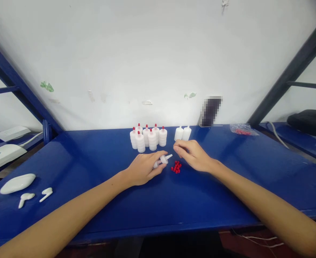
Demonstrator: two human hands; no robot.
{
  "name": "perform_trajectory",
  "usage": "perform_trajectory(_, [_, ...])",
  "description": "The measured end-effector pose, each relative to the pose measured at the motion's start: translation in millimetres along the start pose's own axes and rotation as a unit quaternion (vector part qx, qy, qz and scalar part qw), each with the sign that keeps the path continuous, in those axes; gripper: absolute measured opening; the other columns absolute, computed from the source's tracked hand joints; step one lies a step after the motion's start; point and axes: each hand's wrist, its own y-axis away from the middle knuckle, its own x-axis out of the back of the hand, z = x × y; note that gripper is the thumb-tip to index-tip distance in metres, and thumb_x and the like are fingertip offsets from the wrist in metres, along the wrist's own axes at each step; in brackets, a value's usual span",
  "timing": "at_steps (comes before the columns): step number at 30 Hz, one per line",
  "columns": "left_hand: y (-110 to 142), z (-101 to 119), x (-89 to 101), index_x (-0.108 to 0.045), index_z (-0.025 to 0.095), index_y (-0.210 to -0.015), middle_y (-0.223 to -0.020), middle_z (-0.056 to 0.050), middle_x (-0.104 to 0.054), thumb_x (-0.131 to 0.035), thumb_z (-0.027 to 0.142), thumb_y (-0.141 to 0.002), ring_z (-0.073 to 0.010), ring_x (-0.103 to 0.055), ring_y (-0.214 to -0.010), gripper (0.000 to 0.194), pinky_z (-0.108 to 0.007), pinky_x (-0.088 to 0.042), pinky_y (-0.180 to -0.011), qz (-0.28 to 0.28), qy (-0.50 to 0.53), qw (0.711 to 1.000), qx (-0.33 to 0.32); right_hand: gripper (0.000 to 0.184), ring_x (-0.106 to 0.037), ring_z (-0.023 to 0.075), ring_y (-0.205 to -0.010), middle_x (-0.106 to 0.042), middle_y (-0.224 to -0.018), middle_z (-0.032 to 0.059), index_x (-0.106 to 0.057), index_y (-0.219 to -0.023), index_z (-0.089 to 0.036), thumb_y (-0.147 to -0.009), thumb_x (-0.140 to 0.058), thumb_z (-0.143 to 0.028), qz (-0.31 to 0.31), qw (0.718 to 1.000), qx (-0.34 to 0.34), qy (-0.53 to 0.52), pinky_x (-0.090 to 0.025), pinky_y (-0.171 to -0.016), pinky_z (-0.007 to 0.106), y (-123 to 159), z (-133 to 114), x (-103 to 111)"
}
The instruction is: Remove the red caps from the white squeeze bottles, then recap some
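My left hand (144,167) is closed around a small white bottle (164,159) lying on its side on the blue table (93,200), nozzle pointing right. My right hand (192,154) hovers just right of the nozzle with its fingertips pinched together; what they hold is too small to see. A little heap of red caps (176,167) lies between the two hands. Behind them stands a cluster of several white bottles with red caps (148,138), and to its right two uncapped white bottles (182,133).
A white earbud case (17,183) and two earbuds (36,197) lie at the left front. A clear bag of red caps (242,129) sits at the back right. A blurred dark object (211,111) leans on the white wall. Blue frame struts rise on both sides.
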Motion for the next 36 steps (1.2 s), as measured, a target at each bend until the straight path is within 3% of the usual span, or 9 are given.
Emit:
perform_trajectory(5, [-1,3,1.8,-0.049,0.020,-0.131,-0.093,-0.002,-0.071,-0.045,0.038,-0.100,-0.0156,-0.064,-0.070,0.037,-0.025,-0.042,-0.062,-0.005,0.006,1.000,0.014,0.029,-0.047,0.0107,-0.060,-0.058,-0.071,-0.0017,-0.060,-0.084,-0.018,-0.096,-0.051,-0.043,-0.024,1.000,0.005,0.014,-0.034,-0.058,0.024,-1,1,-2])
perform_trajectory(9, [0,0,-0.5,-0.042,0.021,-0.139,-0.095,-0.003,-0.071,-0.045,0.040,-0.100,-0.0172,-0.066,-0.075,0.044,-0.026,-0.045,-0.066,0.010,0.013,1.000,0.010,0.029,-0.049,0.0110,-0.058,-0.059,-0.067,-0.0021,-0.060,-0.087,-0.019,-0.098,-0.047,-0.042,-0.015,1.000,0.009,0.023,-0.035,-0.059,0.024,0,-3,-9])
perform_trajectory(13, [0,-2,-3.4,-0.036,0.019,-0.143,-0.089,-0.003,-0.070,-0.045,0.039,-0.099,-0.0171,-0.065,-0.070,0.050,-0.026,-0.045,-0.064,0.042,0.016,0.998,0.041,0.027,-0.050,0.0127,-0.055,-0.058,-0.063,-0.0031,-0.055,-0.098,-0.021,-0.100,-0.040,-0.043,0.064,0.995,-0.045,0.058,-0.034,-0.058,0.025,-2,10,-1])
perform_trajectory(16, [-1,-2,-4.6,-0.059,0.016,-0.105,-0.072,0.000,-0.063,-0.040,0.031,-0.098,-0.0128,-0.056,-0.057,0.025,-0.024,-0.039,-0.057,0.067,0.032,0.996,0.043,0.028,-0.053,0.0155,-0.057,-0.061,-0.066,-0.0011,-0.052,-0.107,-0.020,-0.100,-0.037,-0.043,0.133,0.981,-0.091,0.110,-0.035,-0.060,0.027,-5,29,12])
perform_trajectory(18, [-1,-3,-4.7,-0.056,0.016,-0.079,-0.063,0.001,-0.057,-0.038,0.029,-0.098,-0.0114,-0.050,-0.054,0.029,-0.024,-0.037,-0.056,0.083,0.039,0.995,0.029,0.030,-0.055,0.0172,-0.059,-0.063,-0.069,0.0006,-0.052,-0.111,-0.021,-0.100,-0.037,-0.044,0.144,0.973,-0.109,0.142,-0.035,-0.061,0.027,-6,39,18])
perform_trajectory(20, [0,-3,-3.7,-0.052,0.017,-0.072,-0.061,0.001,-0.054,-0.035,0.029,-0.099,-0.0110,-0.048,-0.054,0.034,-0.024,-0.036,-0.056,0.089,0.053,0.994,0.020,0.030,-0.057,0.0182,-0.061,-0.066,-0.072,0.0020,-0.053,-0.112,-0.021,-0.100,-0.037,-0.043,0.140,0.970,-0.116,0.160,-0.036,-0.062,0.027,-7,44,20])
perform_trajectory(31, [1,-1,0.2,-0.050,0.017,-0.091,-0.072,0.000,-0.057,-0.030,0.027,-0.098,-0.0134,-0.048,-0.058,0.023,-0.027,-0.036,-0.059,0.050,0.063,0.997,0.019,0.029,-0.061,0.0188,-0.066,-0.069,-0.077,0.0013,-0.060,-0.114,-0.023,-0.099,-0.040,-0.039,0.077,0.964,-0.146,0.209,-0.036,-0.063,0.028,-7,48,12])
perform_trajectory(33, [1,-1,-0.4,-0.051,0.018,-0.095,-0.069,0.001,-0.057,-0.032,0.026,-0.096,-0.0136,-0.049,-0.056,0.020,-0.026,-0.035,-0.057,0.049,0.049,0.997,0.025,0.029,-0.061,0.0186,-0.066,-0.069,-0.076,0.0007,-0.062,-0.114,-0.024,-0.095,-0.047,-0.041,0.104,0.962,-0.147,0.204,-0.037,-0.063,0.028,-8,47,12])
perform_trajectory(36, [1,0,-1.3,-0.049,0.017,-0.109,-0.072,0.001,-0.061,-0.036,0.027,-0.096,-0.0142,-0.051,-0.056,0.021,-0.027,-0.036,-0.056,0.053,0.027,0.997,0.040,0.024,-0.060,0.0178,-0.062,-0.065,-0.065,-0.0007,-0.068,-0.095,-0.024,-0.086,-0.060,-0.044,0.177,0.953,-0.149,0.193,-0.038,-0.062,0.027,-6,40,11])
